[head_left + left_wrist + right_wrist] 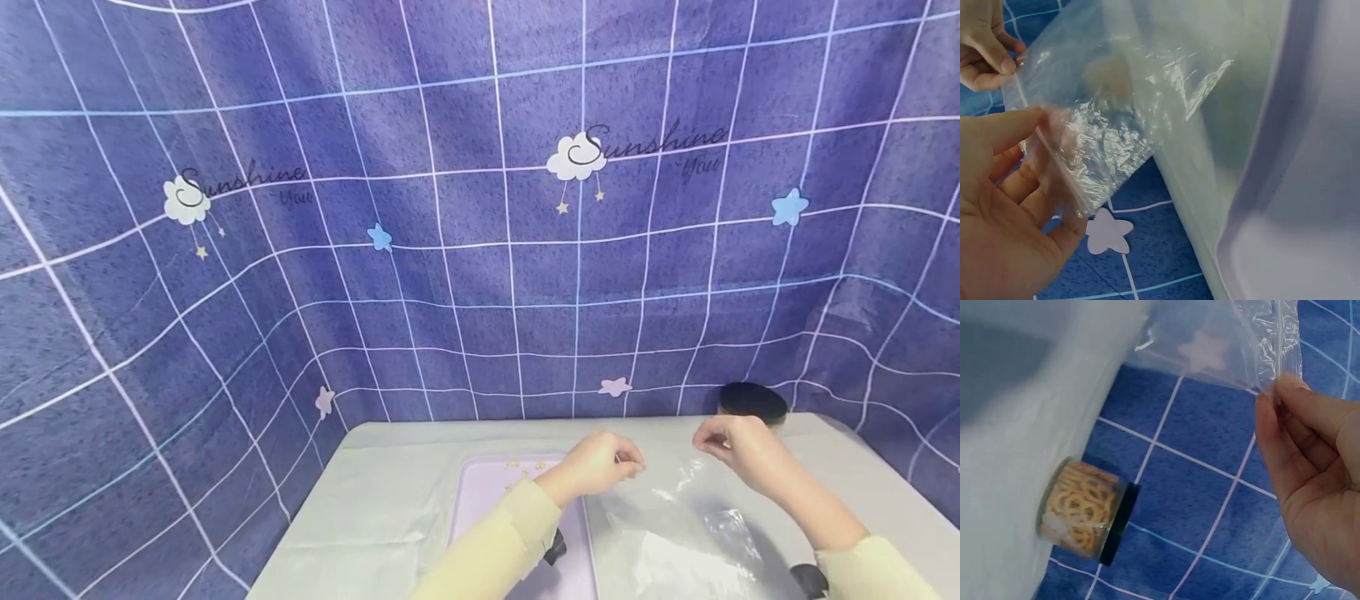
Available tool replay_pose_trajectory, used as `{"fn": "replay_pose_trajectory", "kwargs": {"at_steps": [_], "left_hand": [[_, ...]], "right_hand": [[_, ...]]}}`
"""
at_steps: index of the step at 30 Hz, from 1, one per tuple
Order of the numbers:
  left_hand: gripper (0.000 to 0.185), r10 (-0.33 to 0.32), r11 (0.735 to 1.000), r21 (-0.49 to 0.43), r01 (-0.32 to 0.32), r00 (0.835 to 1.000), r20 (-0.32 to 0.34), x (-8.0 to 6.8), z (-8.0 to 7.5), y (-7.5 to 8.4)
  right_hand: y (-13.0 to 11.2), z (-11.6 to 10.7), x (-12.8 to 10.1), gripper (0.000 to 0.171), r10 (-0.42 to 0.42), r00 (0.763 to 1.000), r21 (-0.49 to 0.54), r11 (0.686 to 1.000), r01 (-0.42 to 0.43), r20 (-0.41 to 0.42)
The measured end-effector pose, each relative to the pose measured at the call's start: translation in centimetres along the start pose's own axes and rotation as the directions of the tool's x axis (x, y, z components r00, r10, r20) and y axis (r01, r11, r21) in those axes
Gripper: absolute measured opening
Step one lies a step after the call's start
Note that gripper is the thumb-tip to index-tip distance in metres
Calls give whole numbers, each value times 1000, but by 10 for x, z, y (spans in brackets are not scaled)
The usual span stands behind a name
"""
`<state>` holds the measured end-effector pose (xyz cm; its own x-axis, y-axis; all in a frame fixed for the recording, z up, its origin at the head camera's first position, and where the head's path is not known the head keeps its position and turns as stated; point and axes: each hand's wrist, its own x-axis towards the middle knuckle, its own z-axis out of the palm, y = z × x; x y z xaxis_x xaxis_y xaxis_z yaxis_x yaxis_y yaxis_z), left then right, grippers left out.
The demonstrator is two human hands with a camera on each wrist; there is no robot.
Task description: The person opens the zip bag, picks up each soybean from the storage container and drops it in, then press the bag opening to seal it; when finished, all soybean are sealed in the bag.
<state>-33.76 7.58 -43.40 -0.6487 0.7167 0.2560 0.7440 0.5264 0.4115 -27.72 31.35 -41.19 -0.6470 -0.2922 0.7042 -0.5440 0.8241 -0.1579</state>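
Observation:
A clear zip-top plastic bag (1113, 134) hangs between my two hands, crinkled and shiny, with nothing visible inside. My left hand (603, 461) pinches the zip edge near one end; the left wrist view shows the thumb on one side of the film and fingers behind it. At the other end of that edge, my right hand (742, 450) pinches the corner between thumb and fingertips, as the right wrist view also shows. The bag (1207, 337) stretches away from the right fingertips there. In the head view the film is hard to make out except for its glints.
A lavender tray (471, 492) lies under the left forearm, with several small golden pieces (525, 472) at its far end. Shiny clear plastic (686, 567) lies on the table to its right. Behind the right hand stands a jar (1082, 509) of ring-shaped snacks with a dark lid.

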Motion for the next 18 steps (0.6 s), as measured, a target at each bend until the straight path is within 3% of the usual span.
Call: {"fn": "replay_pose_trajectory", "kwargs": {"at_steps": [4, 7, 9, 10, 11, 12, 14, 15, 16, 18], "left_hand": [[7, -52, 990, -133, 49, 998, -19, -3, -5, 4], [7, -72, 982, -175, 65, 997, -36, -6, -7, 6], [7, -79, 979, -190, 69, 996, -42, -7, -8, 8], [7, -82, 978, -197, 72, 996, -45, -8, -8, 8], [8, -84, 976, -207, 73, 995, -45, -9, -8, 9], [8, -86, 973, -220, 74, 995, -44, -9, -7, 9], [9, -90, 967, -241, 78, 995, -38, -11, -6, 11], [10, -88, 966, -246, 77, 995, -34, -12, -5, 11], [11, -87, 964, -253, 77, 996, -31, -13, -5, 12], [12, -83, 963, -258, 75, 996, -21, -15, -5, 13]], "right_hand": [[-12, -3, 4, 26, 50, 996, -43, 998, -53, -73], [-28, -3, 3, 24, 147, 981, -37, 988, -153, -124], [-41, -1, 0, 19, 262, 964, 78, 963, -259, -35], [-46, 0, -1, 19, 326, 944, 166, 930, -329, 45], [-51, 3, -3, 21, 381, 913, 267, 873, -408, 146], [-54, 6, -4, 25, 426, 867, 360, 790, -496, 260], [-59, 12, -7, 35, 475, 752, 493, 569, -658, 456], [-59, 16, -8, 39, 478, 707, 534, 465, -707, 520], [-60, 19, -9, 41, 477, 671, 562, 371, -739, 568], [-60, 24, -10, 39, 466, 629, 597, 238, -766, 622]]}}
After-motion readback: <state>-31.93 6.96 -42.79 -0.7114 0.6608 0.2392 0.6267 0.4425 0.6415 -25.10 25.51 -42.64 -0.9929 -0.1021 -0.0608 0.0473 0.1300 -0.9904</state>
